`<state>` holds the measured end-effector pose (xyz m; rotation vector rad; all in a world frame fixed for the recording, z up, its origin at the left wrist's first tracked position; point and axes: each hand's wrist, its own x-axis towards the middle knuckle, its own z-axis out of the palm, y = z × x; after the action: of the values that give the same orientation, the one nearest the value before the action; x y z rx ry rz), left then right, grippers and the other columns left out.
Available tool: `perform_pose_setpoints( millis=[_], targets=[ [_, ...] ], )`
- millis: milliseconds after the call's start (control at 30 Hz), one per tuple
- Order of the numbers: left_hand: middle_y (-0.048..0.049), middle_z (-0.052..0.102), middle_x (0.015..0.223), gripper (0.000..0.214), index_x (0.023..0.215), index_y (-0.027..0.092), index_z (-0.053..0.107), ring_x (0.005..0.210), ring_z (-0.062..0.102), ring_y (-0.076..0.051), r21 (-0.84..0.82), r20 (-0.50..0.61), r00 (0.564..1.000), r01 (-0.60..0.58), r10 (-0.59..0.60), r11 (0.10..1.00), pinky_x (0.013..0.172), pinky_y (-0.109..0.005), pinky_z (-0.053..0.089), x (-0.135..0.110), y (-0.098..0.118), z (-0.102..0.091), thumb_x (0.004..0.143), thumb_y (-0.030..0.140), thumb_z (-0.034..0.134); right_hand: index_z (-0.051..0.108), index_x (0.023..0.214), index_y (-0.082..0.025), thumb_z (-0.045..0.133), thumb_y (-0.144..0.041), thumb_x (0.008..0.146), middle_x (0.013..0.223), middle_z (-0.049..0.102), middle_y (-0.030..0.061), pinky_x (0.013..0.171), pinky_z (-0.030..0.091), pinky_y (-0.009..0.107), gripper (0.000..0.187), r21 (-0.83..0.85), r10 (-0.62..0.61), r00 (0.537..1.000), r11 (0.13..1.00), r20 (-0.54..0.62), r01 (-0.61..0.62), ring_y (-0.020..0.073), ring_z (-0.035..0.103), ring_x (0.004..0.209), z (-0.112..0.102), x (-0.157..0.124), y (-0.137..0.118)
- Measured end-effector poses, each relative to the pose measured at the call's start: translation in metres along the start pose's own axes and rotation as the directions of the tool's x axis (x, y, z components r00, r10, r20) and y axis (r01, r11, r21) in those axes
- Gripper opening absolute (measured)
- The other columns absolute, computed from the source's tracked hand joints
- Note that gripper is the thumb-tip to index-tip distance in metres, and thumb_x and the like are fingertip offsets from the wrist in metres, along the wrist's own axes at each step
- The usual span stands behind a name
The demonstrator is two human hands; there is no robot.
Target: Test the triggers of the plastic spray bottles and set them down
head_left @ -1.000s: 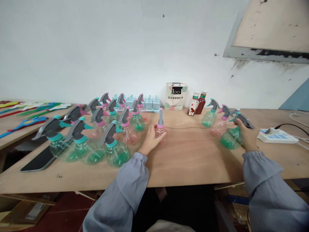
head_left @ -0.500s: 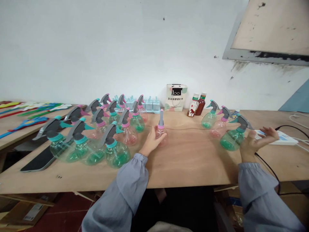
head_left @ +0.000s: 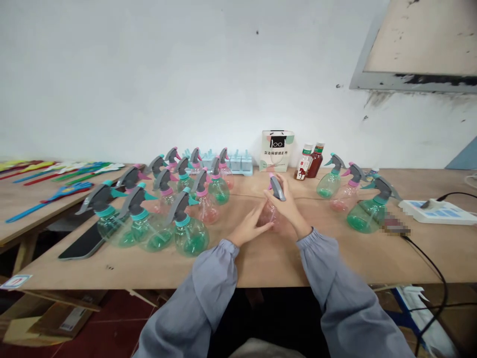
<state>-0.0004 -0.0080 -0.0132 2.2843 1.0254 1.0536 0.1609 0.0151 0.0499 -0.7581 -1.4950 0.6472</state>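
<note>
Both my hands meet at the middle of the wooden table (head_left: 261, 263) on one small pink spray bottle (head_left: 269, 215). My left hand (head_left: 249, 227) cups the bottle's clear pink body from the left. My right hand (head_left: 287, 205) is wrapped round its neck and grey trigger head (head_left: 277, 188). To the right, three more spray bottles stand in a loose row, the nearest a green one (head_left: 367, 211) with a grey and teal head. A crowd of several green and pink spray bottles (head_left: 179, 209) stands to the left.
A dark phone (head_left: 84, 241) lies flat at the left front. A white power strip (head_left: 437, 211) with a black cable sits at the right. A small printed box (head_left: 276, 150), two drink bottles (head_left: 309, 160) and pale blue trays (head_left: 238, 163) stand by the wall. Coloured flat tools (head_left: 55, 174) cover the left table.
My right hand has left the green bottle on the right and swung over to the pink bottle, gripping its head. The left hand stays on that bottle, which has shifted a little right and nearer.
</note>
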Motion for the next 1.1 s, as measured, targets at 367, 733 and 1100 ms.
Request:
perform_pose_setpoints(
  millis=[367, 733, 1100],
  targets=[
    [-0.0136, 0.051, 0.134, 0.058, 0.132, 0.022, 0.050, 0.132, 0.048, -0.033, 0.298, -0.950, 0.206, 0.389, 0.233, 0.872, 0.114, -0.058, 0.039, -0.100, 0.020, -0.086, 0.084, 0.050, 0.068, 0.072, 0.097, -0.028, 0.076, -0.015, 0.065, 0.089, 0.072, -0.0032, 0.074, 0.056, 0.029, 0.035, 0.129, 0.150, 0.985, 0.979, 0.081, -0.159, 0.0142, 0.064, 0.074, -0.011, 0.000, 0.011],
    [-0.0097, 0.064, 0.103, 0.028, 0.104, 0.022, 0.056, 0.106, 0.063, -0.031, 0.197, -0.652, 0.756, 0.248, -0.063, 0.949, 0.099, -0.049, 0.048, -0.047, -0.001, -0.032, 0.087, 0.042, 0.066, 0.071, 0.088, -0.025, 0.077, -0.056, 0.073, 0.089, 0.081, 0.0023, 0.074, 0.063, 0.030, 0.035, 0.542, 0.490, 0.871, 0.737, -0.017, -0.404, 0.0214, 0.078, 0.090, -0.039, 0.008, 0.031],
    [-0.0102, 0.062, 0.107, 0.033, 0.112, 0.021, 0.053, 0.110, 0.059, -0.028, 0.167, -0.688, 0.726, 0.165, -0.005, 0.972, 0.101, -0.046, 0.045, 0.028, -0.056, -0.034, 0.085, 0.032, 0.068, 0.066, 0.068, -0.023, 0.062, -0.019, 0.052, 0.065, 0.073, -0.0001, 0.055, 0.055, 0.026, 0.016, 0.626, 0.483, 0.875, 0.693, -0.035, -0.358, 0.0162, 0.066, 0.058, -0.027, 0.003, 0.026]
  ],
)
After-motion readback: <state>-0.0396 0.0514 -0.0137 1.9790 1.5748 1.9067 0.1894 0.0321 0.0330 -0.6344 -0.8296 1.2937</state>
